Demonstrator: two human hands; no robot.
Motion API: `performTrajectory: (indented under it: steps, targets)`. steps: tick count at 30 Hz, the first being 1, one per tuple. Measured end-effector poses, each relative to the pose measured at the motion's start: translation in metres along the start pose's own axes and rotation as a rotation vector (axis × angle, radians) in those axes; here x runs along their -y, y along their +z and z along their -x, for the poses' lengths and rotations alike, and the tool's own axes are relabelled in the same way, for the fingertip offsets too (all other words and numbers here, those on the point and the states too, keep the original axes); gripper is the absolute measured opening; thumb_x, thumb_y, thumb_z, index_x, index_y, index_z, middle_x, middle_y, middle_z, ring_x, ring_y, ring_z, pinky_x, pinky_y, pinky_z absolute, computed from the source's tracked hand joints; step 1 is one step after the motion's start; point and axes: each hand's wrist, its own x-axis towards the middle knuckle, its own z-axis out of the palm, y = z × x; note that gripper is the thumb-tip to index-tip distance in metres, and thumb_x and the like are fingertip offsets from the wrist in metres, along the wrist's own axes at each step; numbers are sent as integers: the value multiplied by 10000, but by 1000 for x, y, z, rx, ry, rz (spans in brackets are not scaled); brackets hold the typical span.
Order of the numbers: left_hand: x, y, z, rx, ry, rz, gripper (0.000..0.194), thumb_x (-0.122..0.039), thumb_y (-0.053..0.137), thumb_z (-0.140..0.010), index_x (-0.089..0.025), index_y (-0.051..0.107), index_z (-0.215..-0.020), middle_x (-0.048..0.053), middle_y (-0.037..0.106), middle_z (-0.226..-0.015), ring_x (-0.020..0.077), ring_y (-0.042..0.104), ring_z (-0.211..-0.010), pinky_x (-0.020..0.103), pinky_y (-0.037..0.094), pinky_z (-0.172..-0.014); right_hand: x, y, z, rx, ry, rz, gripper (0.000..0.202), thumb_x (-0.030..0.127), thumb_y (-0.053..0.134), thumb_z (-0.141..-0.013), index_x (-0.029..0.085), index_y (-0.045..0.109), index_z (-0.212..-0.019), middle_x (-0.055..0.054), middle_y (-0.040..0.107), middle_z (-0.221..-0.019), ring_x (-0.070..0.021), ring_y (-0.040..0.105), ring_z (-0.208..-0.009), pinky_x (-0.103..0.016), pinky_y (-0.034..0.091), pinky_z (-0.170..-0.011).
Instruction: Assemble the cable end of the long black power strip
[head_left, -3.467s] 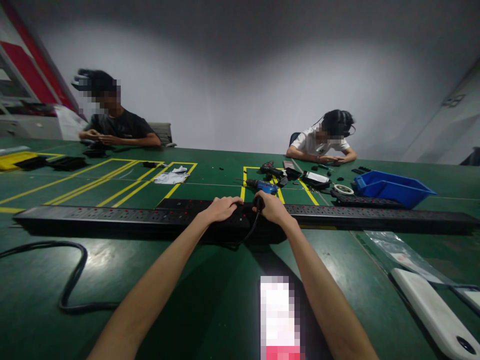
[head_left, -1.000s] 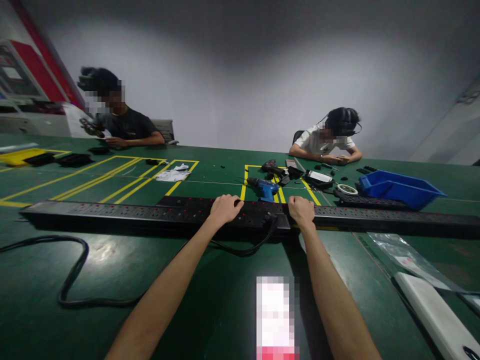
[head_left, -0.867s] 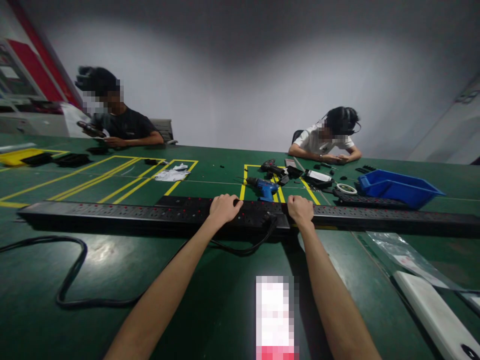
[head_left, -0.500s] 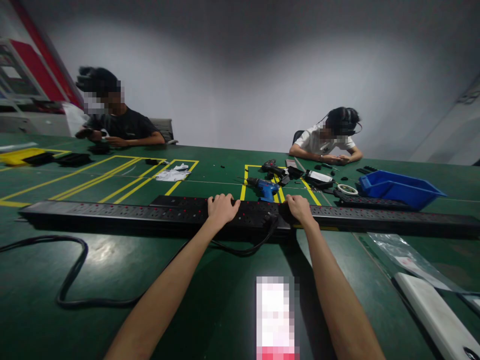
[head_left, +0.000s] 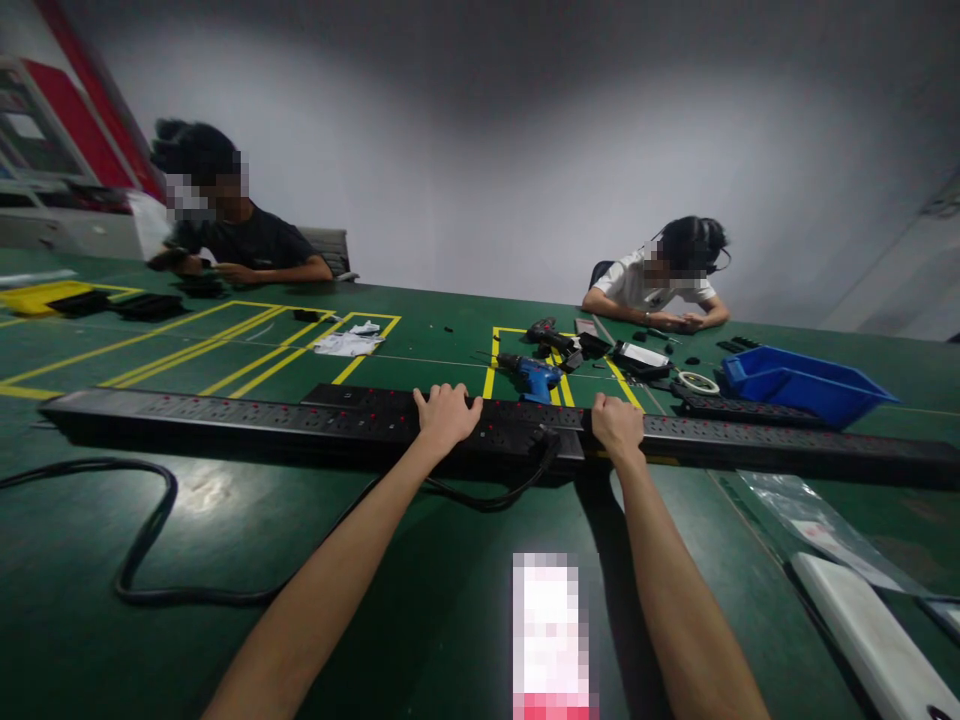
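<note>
Long black power strips (head_left: 247,415) lie side by side across the green table, with rows of sockets and small red marks on top. My left hand (head_left: 448,418) rests over the nearer strip near its right part, fingers bent over it. Farther right, my right hand (head_left: 618,425) is closed over the strip (head_left: 750,440) that runs to the right edge. Between my hands, a black cable (head_left: 546,455) leaves the nearer strip's end and loops down to the left over the table.
Beyond the strips lie a blue drill (head_left: 534,375), a darker drill, a roll of tape (head_left: 697,382) and a blue bin (head_left: 810,385). A white bar (head_left: 862,620) and a plastic bag lie at right. Two people sit across the table (head_left: 420,640).
My right hand has moved a little to the right along the strip. My left hand stays in about the same place. The view has shifted slightly.
</note>
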Motion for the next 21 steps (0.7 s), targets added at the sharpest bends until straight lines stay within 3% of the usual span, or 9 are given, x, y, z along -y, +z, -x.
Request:
performTrajectory:
  steps: [11,21]
  targets:
    - [0,-3,2,5,-67,-11,452,-525,375,-905,-222,651,-1095,165,628,-1191,388,489,-1186,786,105,-1023,10,-1,6,-25,-20,-4,592,342,233,-989,81,759,-911,-219,719,-943,-315,653,-973,-393,383,-891]
    - [-1,-7,3,2,-81,-24,432,-484,382,-917,-198,632,-1123,191,616,-1208,389,485,-1190,786,136,-1021,17,-5,10,17,-13,-26,611,351,213,-992,81,761,-960,-234,709,-1004,-326,632,-1036,-410,356,-942]
